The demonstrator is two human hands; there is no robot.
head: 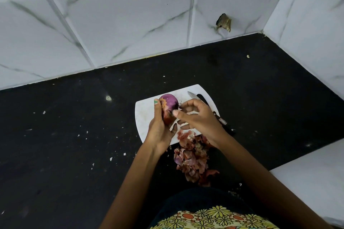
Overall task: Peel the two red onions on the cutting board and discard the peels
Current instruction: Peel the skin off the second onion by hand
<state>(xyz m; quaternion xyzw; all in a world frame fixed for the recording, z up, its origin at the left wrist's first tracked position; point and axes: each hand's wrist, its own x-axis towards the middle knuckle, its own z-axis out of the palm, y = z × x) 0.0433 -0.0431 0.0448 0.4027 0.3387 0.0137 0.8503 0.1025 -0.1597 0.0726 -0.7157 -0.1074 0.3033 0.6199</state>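
My left hand [158,128]: fingers curled round red onion [170,105], held above cutting board [147,115], upper part peeled purple, lower part skin-covered. My right hand [197,117]: thumb and forefinger pinched at onion's right side; whether skin is caught, cannot tell. Knife [206,105] on board's right edge, behind right hand. Peels [191,158] heaped on black tabletop [65,135] at board's near edge.

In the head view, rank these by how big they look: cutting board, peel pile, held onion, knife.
1. Cutting board, largest.
2. Peel pile, though it lies nearer the camera, which may inflate it.
3. Knife, long but thin and partly hidden by the right hand, so unsure against the onion.
4. Red onion, held in the left hand.
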